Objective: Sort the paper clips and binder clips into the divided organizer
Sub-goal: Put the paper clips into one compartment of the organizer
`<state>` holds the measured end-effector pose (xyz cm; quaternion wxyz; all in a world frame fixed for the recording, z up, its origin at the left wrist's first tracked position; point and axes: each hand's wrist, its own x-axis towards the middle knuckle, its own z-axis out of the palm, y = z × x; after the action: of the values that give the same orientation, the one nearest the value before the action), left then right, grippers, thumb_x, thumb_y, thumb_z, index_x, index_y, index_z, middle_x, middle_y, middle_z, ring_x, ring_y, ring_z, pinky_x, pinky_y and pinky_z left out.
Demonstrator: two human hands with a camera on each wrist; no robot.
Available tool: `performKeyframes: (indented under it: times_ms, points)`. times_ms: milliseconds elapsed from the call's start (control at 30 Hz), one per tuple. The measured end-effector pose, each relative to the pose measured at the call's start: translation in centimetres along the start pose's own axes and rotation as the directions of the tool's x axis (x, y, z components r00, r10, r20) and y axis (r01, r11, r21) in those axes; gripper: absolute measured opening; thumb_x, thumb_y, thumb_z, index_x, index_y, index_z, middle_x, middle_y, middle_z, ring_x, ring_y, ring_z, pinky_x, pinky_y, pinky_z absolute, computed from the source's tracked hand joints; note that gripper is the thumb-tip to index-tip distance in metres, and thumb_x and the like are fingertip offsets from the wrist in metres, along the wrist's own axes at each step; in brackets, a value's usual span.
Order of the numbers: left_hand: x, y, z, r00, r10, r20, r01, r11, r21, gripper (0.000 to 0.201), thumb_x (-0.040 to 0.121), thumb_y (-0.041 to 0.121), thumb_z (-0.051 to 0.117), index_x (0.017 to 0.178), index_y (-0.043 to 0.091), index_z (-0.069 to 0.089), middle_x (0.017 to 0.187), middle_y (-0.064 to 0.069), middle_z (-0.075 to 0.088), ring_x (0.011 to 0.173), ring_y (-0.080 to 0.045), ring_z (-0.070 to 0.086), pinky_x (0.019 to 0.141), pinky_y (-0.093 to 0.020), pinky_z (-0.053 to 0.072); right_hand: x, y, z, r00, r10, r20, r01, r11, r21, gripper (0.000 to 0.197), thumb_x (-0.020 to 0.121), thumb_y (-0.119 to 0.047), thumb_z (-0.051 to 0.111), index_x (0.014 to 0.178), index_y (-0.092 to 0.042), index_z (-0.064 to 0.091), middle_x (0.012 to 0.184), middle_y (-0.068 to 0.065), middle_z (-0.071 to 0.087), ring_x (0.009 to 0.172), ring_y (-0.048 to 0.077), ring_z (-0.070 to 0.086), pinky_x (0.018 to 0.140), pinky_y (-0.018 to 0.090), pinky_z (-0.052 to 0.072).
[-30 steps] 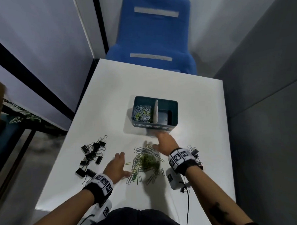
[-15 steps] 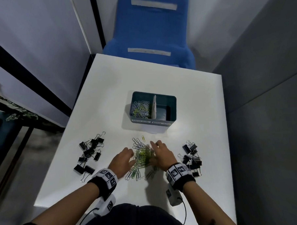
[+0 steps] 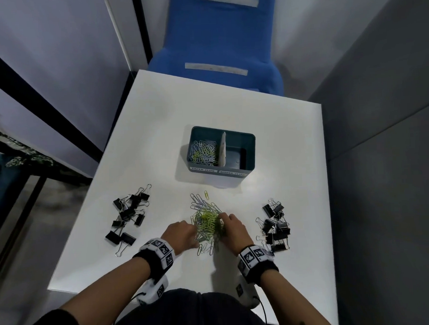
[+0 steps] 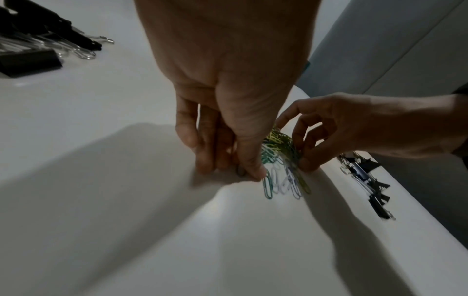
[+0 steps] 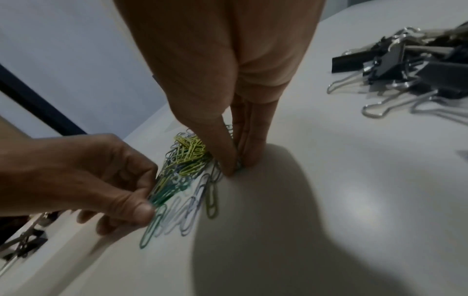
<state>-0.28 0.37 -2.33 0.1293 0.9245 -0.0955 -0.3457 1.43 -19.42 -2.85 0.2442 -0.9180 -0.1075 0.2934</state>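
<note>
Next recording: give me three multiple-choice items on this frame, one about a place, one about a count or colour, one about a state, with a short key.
1. Where do the loose paper clips lie?
A. between the two hands
B. behind the organizer
C. on the chair

2. How many groups of binder clips are on the table?
A. one
B. two
C. four

3. What is the state of the organizer's right compartment?
A. full of binder clips
B. full of paper clips
C. nothing visible in it

Key: 1 A, the left hand and right hand flank the pile. 2 B, a left group and a right group. 3 C, only its dark floor shows, while the left compartment holds paper clips.
</note>
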Motion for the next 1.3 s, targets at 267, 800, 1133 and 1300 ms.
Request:
performKeyframes:
  times_ms: [267, 800, 1133, 1300]
  points:
    - [1.1, -1.5, -1.4, 0.958, -0.030, -0.284, 0.013, 0.998, -0.061, 0.081, 0.063, 0.059, 0.077, 0.125, 0.019, 0.043, 0.123, -0.001, 0.041, 0.106, -0.020, 0.041, 0.071, -0.032, 0.044, -1.3, 1.4, -1.0, 0.999, 0.030, 0.015, -0.030, 1.000, -0.009, 0.096, 0.058, -0.045, 0.086, 0.135, -0.029, 0.032, 0.124, 0.002, 0.038, 0.104, 0.022, 0.049, 0.077, 0.041, 0.053]
    - [2.4, 1.2, -0.2, 0.970, 0.122, -0.212, -0.120, 0.992, 0.023, 0.065, 0.083, 0.017, 0.069, 0.139, 0.017, 0.036, 0.128, -0.008, 0.041, 0.109, -0.027, 0.048, 0.074, -0.038, 0.052, 1.8, -1.2, 0.3, 0.998, 0.023, -0.051, -0.029, 0.992, -0.125, 0.053, 0.080, -0.023, 0.066, 0.127, -0.024, 0.041, 0.113, 0.007, 0.041, 0.101, 0.029, 0.049, 0.070, 0.039, 0.052]
    - [2.3, -0.3, -0.3, 0.945, 0.108, -0.308, -0.142, 0.986, -0.090, 0.016, 0.086, 0.007, 0.061, 0.101, 0.009, 0.056, 0.099, -0.011, 0.056, 0.085, -0.033, 0.058, 0.067, -0.040, 0.047, 2.7, -1.5, -1.4, 0.997, 0.027, -0.078, -0.031, 0.998, -0.052, 0.024, 0.080, -0.002, 0.055, 0.099, -0.011, 0.065, 0.098, 0.013, 0.058, 0.086, 0.037, 0.059, 0.070, 0.035, 0.044]
    - [2.0, -0.6, -0.3, 0.948, -0.021, -0.316, -0.059, 0.969, -0.240, 0.010, 0.085, 0.004, 0.056, 0.088, 0.012, 0.058, 0.089, -0.006, 0.059, 0.079, -0.030, 0.058, 0.067, -0.038, 0.045, 2.1, -0.6, -2.0, 0.992, 0.058, -0.112, -0.060, 0.998, -0.015, 0.021, 0.081, -0.008, 0.059, 0.095, -0.014, 0.073, 0.096, 0.012, 0.068, 0.090, 0.032, 0.060, 0.072, 0.031, 0.044]
